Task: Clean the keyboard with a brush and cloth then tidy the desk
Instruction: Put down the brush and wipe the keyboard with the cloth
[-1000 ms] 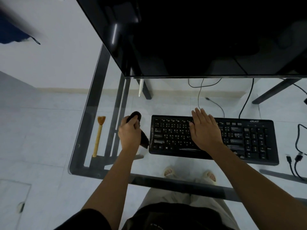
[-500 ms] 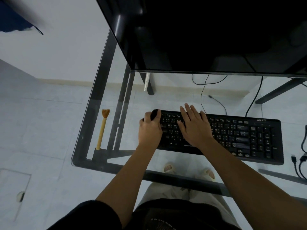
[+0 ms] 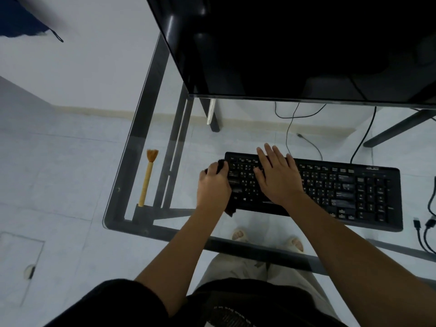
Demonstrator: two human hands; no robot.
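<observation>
since a second ago your left hand (image 3: 213,187) has carried the cloth (image 3: 230,210) from just left of the keyboard (image 3: 354,192) onto its left end. your right hand (image 3: 280,179) is flat on the keys as before.

- left hand: fingers curled round the black cloth, bunched over the keyboard's left edge. most of the cloth is hidden under the hand; one dark corner hangs off the near-left corner.
- right hand: fingers straight and slightly spread, palm down on the left-centre keys, gripping nothing. it covers those keys and sits just beside the left hand.
- brush (image 3: 146,179): pale handle, tan bristles pointing away from you, lying well left of the keyboard, untouched.
- monitor (image 3: 306,43): dark screen behind the keyboard, filling the far side.
- cables (image 3: 422,232): loose plug ends just right of the keyboard's near corner.
- cord (image 3: 361,142): runs off behind the keyboard's right half.
- glass desk (image 3: 165,232): your feet (image 3: 239,234) show through it, nearer you than the keyboard.
</observation>
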